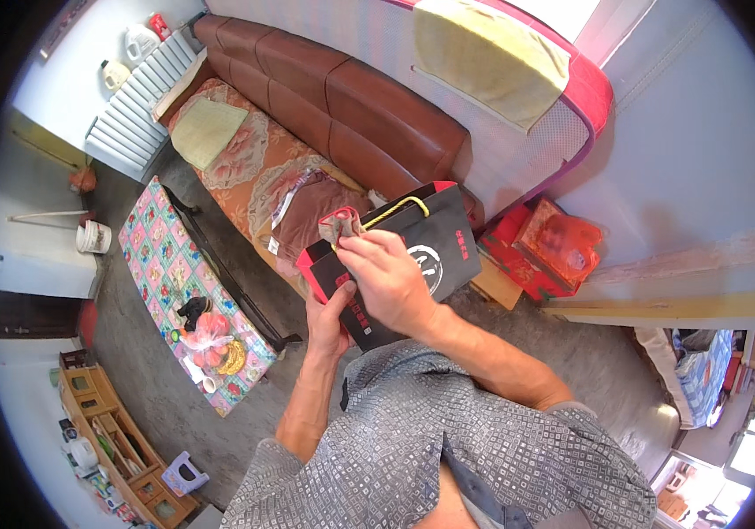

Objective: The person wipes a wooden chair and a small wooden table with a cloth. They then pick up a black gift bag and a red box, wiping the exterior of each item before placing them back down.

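Observation:
A black paper gift bag (pixel 447 225) with a red inside, a yellow rope handle and printed writing is held tilted before my chest. My left hand (pixel 330 321) grips its near left corner, thumb on the printed face. My right hand (pixel 387 274) reaches across that face and pinches a bunched grey-brown cloth (pixel 341 225) with red edging, just above the bag's left rim. Part of the cloth is covered by my fingers. Behind the bag, a crumpled brown cloth or garment (pixel 321 208) lies on the sofa. The bag's inside is mostly hidden.
A brown leather sofa (pixel 377 99) with a floral cover stands ahead. To the left is a low table (pixel 166 264) bearing bananas (pixel 233 357), a plastic bag of fruit (pixel 209 337) and a cup (pixel 209 384). Red boxes (pixel 536 251) sit right of the sofa.

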Available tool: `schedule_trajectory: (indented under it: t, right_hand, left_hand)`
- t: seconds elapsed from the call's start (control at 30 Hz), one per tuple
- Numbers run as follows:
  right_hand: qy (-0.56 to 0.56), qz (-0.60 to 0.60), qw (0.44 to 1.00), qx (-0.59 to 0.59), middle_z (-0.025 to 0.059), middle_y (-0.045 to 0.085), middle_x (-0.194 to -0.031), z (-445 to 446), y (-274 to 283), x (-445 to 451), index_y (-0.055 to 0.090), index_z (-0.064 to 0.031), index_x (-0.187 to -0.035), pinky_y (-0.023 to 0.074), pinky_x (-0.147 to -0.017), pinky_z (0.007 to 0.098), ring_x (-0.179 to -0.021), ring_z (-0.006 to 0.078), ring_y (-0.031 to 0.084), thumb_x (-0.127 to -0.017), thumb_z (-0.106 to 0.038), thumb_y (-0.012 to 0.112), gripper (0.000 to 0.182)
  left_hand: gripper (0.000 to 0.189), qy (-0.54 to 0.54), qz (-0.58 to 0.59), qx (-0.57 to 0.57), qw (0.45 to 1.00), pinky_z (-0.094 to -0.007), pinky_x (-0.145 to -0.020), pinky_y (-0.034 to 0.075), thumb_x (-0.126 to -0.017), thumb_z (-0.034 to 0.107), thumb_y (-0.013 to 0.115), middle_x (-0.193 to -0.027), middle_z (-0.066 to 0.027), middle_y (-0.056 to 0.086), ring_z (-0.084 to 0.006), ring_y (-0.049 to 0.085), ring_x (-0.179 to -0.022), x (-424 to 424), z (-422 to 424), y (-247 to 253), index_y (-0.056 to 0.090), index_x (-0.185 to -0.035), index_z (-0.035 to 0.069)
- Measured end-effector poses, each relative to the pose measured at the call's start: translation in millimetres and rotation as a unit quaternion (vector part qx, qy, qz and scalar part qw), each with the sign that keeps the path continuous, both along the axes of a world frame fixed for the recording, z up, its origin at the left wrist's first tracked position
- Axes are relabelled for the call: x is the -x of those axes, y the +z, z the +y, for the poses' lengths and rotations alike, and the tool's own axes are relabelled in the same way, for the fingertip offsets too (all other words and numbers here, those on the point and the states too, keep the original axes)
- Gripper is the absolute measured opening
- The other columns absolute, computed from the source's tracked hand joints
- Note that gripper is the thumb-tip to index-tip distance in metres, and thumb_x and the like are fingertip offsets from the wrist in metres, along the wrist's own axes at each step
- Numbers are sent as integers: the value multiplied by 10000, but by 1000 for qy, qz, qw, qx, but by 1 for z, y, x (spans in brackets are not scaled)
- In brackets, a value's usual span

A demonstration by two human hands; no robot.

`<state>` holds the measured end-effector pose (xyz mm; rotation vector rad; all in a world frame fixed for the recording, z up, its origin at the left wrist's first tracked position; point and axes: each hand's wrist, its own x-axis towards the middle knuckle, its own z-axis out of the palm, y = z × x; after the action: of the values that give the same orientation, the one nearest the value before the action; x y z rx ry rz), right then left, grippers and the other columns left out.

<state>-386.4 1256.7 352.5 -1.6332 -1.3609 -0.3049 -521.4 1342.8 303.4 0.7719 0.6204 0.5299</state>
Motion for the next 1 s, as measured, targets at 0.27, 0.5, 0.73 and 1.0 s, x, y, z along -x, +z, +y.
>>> schedule_trajectory:
  t: [0.27,0.5,0.73,1.0]
  right_hand:
    - [-150,31,988,17,154,723,-1223,-44,-41,-55,711,3,-1138,533,-1000,466,-1127,382,651,-772,102,665,382]
    - [80,30,996,21,150,747,-1169,-31,-37,3,743,-22,-1112,564,-959,448,-1073,338,698,-824,32,689,298]
    - [-109,36,993,6,158,748,-1119,-30,-49,-51,750,-20,-1099,543,-948,459,-1066,371,686,-789,139,640,364]
    - [-3,1,1000,27,145,753,-1090,-46,-50,-56,744,-41,-1065,567,-906,443,-1009,326,704,-799,30,705,278]
  left_hand:
    - [429,28,1,38,999,-371,-911,638,-989,108,728,-1233,-104,703,-205,730,-1051,4,3,-3,577,-1380,19]
    - [407,75,-4,42,996,-374,-961,606,-1039,176,696,-1276,-67,699,-201,708,-1120,5,24,-20,584,-1409,49]
    - [424,90,-17,85,992,-388,-960,616,-1032,223,707,-1290,-91,715,-228,720,-1142,-1,25,-6,599,-1403,47]
    - [488,94,-17,88,992,-434,-1053,582,-1040,298,682,-1341,-107,712,-257,706,-1202,2,24,-6,584,-1445,43]
